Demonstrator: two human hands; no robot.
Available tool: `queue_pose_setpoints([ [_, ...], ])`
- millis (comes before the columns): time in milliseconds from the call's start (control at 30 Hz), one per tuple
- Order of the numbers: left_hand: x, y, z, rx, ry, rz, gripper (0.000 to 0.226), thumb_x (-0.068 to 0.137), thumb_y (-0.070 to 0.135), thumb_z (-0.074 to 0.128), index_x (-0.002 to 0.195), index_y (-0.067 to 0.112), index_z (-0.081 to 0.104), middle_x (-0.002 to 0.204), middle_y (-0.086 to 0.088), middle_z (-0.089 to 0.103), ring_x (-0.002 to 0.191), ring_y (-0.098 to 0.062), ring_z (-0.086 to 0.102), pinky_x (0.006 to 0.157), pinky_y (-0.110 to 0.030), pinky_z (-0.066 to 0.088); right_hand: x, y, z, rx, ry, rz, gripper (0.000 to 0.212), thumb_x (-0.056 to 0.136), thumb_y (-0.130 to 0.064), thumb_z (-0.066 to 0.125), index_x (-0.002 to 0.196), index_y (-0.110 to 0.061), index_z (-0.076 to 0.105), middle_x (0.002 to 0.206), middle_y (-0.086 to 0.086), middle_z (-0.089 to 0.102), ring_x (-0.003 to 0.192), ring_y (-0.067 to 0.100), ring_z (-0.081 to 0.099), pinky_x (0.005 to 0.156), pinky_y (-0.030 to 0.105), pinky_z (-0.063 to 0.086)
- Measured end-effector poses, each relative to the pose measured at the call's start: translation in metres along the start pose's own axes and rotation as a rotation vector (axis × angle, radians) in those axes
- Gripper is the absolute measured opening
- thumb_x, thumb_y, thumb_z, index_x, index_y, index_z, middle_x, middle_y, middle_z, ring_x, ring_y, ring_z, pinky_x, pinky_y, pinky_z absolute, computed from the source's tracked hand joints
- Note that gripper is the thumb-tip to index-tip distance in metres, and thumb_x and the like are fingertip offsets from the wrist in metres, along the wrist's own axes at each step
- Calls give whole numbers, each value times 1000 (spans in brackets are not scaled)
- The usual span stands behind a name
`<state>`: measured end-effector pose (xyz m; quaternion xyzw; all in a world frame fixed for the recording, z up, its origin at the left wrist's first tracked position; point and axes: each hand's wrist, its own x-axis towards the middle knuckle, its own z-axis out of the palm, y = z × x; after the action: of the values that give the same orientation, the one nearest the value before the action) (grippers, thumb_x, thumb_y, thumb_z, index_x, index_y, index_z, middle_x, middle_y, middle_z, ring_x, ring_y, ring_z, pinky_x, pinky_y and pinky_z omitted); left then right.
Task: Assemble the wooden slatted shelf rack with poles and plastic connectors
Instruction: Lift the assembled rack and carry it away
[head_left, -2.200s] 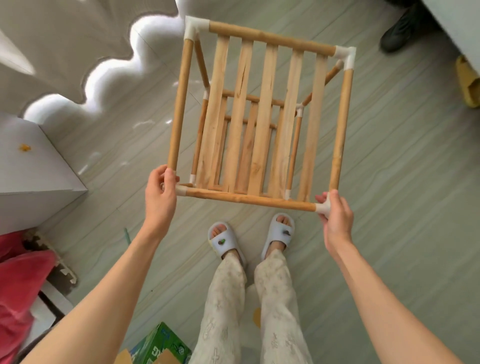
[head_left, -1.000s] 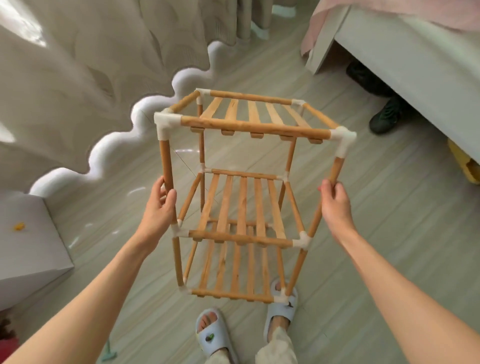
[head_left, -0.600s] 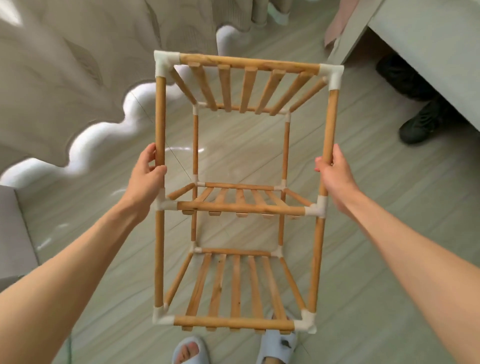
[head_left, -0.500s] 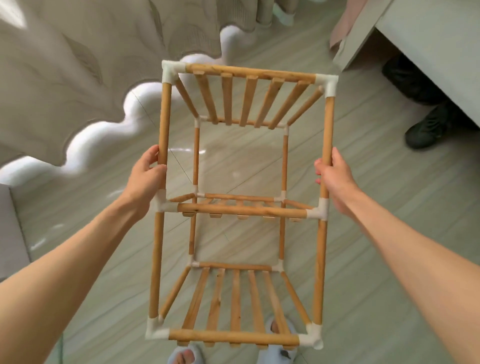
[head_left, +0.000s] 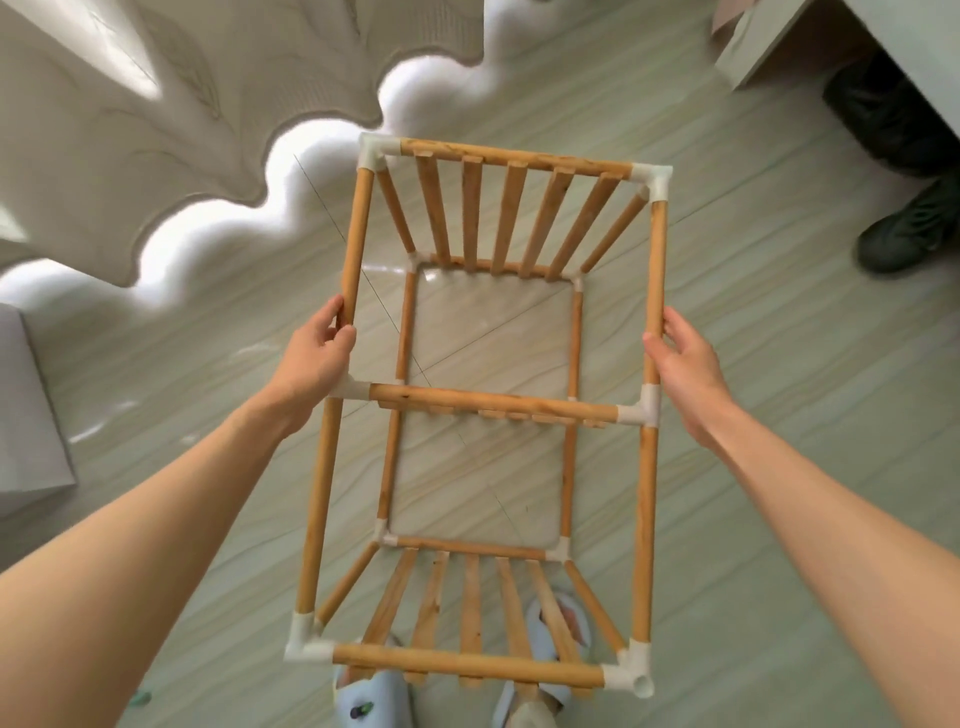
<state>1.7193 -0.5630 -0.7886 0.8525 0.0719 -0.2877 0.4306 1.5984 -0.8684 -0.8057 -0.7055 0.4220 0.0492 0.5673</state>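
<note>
Head view: a three-tier rack of light wooden poles and slats joined by white plastic corner connectors (head_left: 498, 410) hangs in the air above the pale grey wood-grain floor (head_left: 779, 364), held out in front of the person at mid-frame. Its near face is turned towards the camera, so the far slatted shelf fans out at the top, the near one at the bottom, and the middle shelf shows edge-on. The left hand (head_left: 317, 364) grips the left front pole just above the middle connector, fingers curled round the wood. The right hand (head_left: 685, 364) holds the right front pole at the same height, thumb on the pole's near side; the fingers behind it are hidden. Both bare forearms reach in from the near corners. Pale blue slippers (head_left: 363, 701) on the person's feet show under the rack's near edge. A cream scalloped curtain (head_left: 156, 130) lies at the far left, and a dark shoe (head_left: 909, 239) sits at the far right beside pale furniture.
</note>
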Motion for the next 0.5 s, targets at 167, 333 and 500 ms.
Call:
queue_pose_setpoints([
  [167, -61, -59, -1, 174, 9, -59, 49, 99, 24, 40, 145, 18, 27, 144, -3, 37, 127, -23, 41, 102, -50, 39, -79, 58, -10, -15, 42, 125, 49, 97, -9, 44, 143, -6, 29, 147, 8, 34, 132, 17, 37, 100, 15, 31],
  [333, -151, -124, 0, 200, -53, -275, 56, 97, 22, 44, 147, 12, 21, 148, -8, 32, 127, -25, 40, 102, -48, 39, -183, 135, -9, -91, -16, 372, 45, 96, -21, 48, 138, -6, 41, 130, 10, 52, 117, 19, 50, 94, 28, 38],
  [500, -202, -157, 4, 112, -182, -424, 31, 96, 19, 48, 124, 6, 45, 118, -13, 54, 110, -27, 50, 85, -31, 38, -231, 166, 1, -154, -32, 419, 36, 95, -24, 49, 128, -8, 47, 112, 5, 54, 108, 24, 52, 83, 29, 37],
])
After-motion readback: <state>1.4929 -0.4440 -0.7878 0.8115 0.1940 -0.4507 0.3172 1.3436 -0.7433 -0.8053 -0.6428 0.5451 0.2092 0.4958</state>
